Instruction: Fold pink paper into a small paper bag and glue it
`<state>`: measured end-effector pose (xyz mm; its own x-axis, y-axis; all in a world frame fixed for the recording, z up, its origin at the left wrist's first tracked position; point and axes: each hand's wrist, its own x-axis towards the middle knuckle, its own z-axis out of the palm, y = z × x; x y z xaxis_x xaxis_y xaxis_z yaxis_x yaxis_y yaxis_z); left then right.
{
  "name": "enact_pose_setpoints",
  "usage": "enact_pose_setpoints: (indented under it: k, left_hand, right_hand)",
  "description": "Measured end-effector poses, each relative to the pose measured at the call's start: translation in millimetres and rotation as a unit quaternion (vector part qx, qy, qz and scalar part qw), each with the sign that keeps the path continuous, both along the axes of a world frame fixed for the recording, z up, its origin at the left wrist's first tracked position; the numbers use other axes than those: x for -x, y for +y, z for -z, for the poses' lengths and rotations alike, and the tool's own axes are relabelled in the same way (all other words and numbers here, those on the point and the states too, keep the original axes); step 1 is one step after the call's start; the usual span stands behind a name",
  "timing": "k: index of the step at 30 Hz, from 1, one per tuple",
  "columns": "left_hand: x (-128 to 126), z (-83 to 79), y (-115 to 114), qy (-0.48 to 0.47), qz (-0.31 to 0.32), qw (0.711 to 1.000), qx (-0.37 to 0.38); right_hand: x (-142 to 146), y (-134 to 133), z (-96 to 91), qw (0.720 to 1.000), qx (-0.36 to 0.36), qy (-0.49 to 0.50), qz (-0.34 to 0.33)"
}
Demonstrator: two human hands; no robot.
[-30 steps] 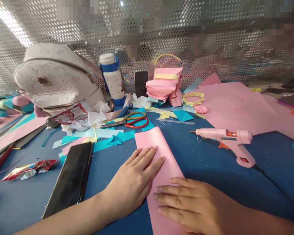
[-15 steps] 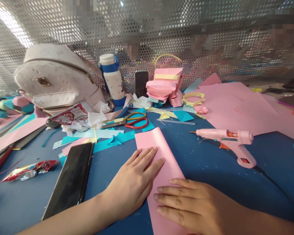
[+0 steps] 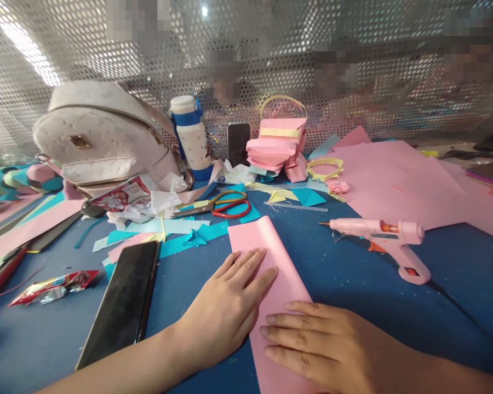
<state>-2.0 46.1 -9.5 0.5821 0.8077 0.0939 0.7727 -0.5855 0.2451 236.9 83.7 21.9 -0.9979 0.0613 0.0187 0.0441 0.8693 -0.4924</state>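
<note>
A folded sheet of pink paper [image 3: 267,241] lies lengthwise in front of me, its right edge rounded by the fold. My left hand [image 3: 230,306] rests flat on the paper's left side with fingers stretched forward. Lower down, my right hand [image 3: 324,339] lies flat across the fold, fingers pointing left over the sheet. Neither hand grips anything. The paper's near end runs out of view at the bottom. To the left of my left hand lies a black phone [image 3: 121,298].
A pink glue gun [image 3: 380,232] lies at right, its cord trailing off. Scissors [image 3: 230,205] lie among paper scraps. Behind stand a backpack [image 3: 102,137], a bottle [image 3: 191,137] and a pink paper bag [image 3: 281,142]. Pink sheets [image 3: 394,180] spread at far right; a snack wrapper [image 3: 55,287] is left.
The view has shifted slightly, so everything sits a little lower and more to the right on the left side. Both hands stay flat on the pink paper, with hardly any motion.
</note>
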Motion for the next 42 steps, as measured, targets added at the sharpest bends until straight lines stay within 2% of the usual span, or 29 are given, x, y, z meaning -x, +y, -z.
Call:
enact_pose_setpoints:
  k: [25, 30, 33, 37, 42]
  left_hand:
    - [0.3, -0.4, -1.0, 0.002, -0.001, 1.0, -0.01]
    - [-0.2, -0.5, -0.5, 0.013, 0.001, 1.0, -0.021]
    - [-1.4, -0.1, -2.2, 0.005, 0.006, 0.998, -0.061]
    - [-4.1, -3.0, -5.3, -0.027, 0.026, 0.987, -0.156]
    - [-6.0, -9.2, -6.3, -0.012, 0.046, 0.973, -0.224]
  right_hand:
    - [2.2, -2.7, -1.1, 0.999, 0.031, 0.029, 0.024]
    - [1.4, -2.4, -1.3, 0.999, 0.017, 0.025, 0.019]
    - [0.5, -1.8, -1.9, 1.0, -0.007, 0.002, 0.01]
    - [-1.1, -1.5, -2.4, 0.999, -0.03, -0.006, 0.016]
    - [-1.3, -2.6, -4.3, 0.998, -0.061, -0.006, 0.01]
